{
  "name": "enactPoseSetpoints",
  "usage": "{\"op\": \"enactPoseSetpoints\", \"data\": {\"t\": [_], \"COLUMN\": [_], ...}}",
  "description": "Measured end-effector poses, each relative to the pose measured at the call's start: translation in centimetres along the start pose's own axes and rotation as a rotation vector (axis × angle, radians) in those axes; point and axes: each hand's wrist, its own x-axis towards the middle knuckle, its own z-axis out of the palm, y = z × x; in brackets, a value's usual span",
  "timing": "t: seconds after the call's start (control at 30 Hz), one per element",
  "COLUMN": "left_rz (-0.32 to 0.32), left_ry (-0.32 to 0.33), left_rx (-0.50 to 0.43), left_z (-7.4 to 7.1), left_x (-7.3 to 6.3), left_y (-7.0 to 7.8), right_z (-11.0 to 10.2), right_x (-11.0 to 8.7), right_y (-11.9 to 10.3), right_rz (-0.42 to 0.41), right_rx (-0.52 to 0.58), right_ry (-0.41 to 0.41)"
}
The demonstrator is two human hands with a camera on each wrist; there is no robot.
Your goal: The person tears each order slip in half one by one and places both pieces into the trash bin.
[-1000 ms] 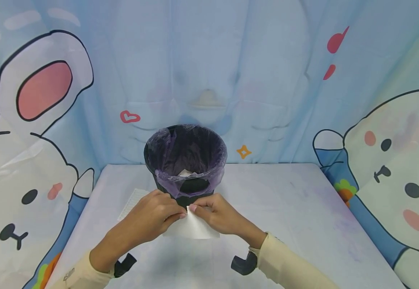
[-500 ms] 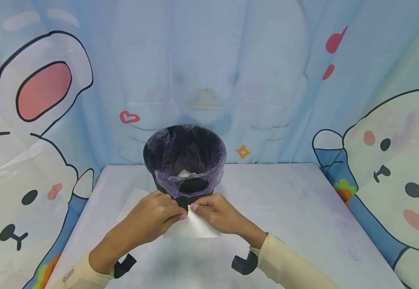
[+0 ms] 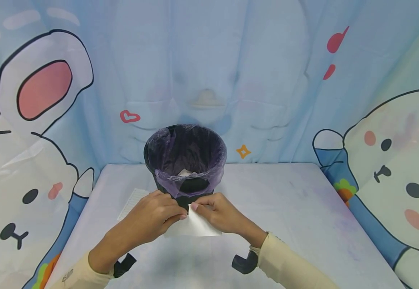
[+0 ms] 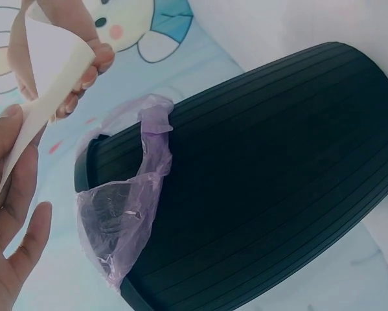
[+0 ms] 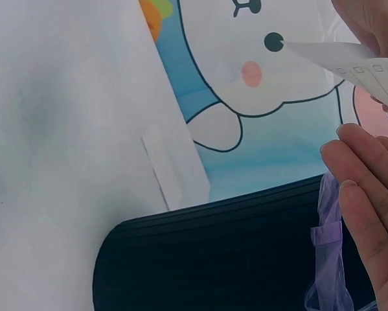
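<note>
Both hands hold a sheet of white paper (image 3: 200,225) just in front of a black bin. My left hand (image 3: 158,212) pinches its upper edge from the left. My right hand (image 3: 218,214) pinches the same edge a little to the right, thumb on the near side. In the left wrist view the paper (image 4: 57,84) curls between the two hands, beside the bin mouth. The right wrist view shows small printed marks along the paper (image 5: 368,71), with the right hand's fingers (image 5: 368,201) extended below it.
The black ribbed bin (image 4: 265,168) stands at the table's back edge, with a purple plastic liner (image 3: 214,176) folded over its rim. Crumpled white paper (image 3: 185,173) lies inside. Another white sheet (image 3: 133,200) with faint lines lies left of the bin. A printed curtain (image 3: 274,80) hangs behind.
The paper has shifted very slightly right and upward between the fingers. Both hands are otherwise nearly still, and the bin has not moved.
</note>
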Motion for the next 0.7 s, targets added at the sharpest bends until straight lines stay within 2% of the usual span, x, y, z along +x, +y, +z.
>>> {"op": "enactPoseSetpoints", "data": {"t": [0.5,0.7], "left_rz": [0.018,0.026], "left_ry": [0.011,0.016], "left_rx": [0.003,-0.002], "left_z": [-0.09,-0.14], "left_x": [0.11,0.12], "left_y": [0.03,0.07], "right_z": [-0.11,-0.28], "right_x": [-0.07,-0.01], "right_y": [0.26,0.45], "right_rz": [0.04,0.024], "right_rx": [0.014,-0.005], "right_ry": [-0.007,0.013]}}
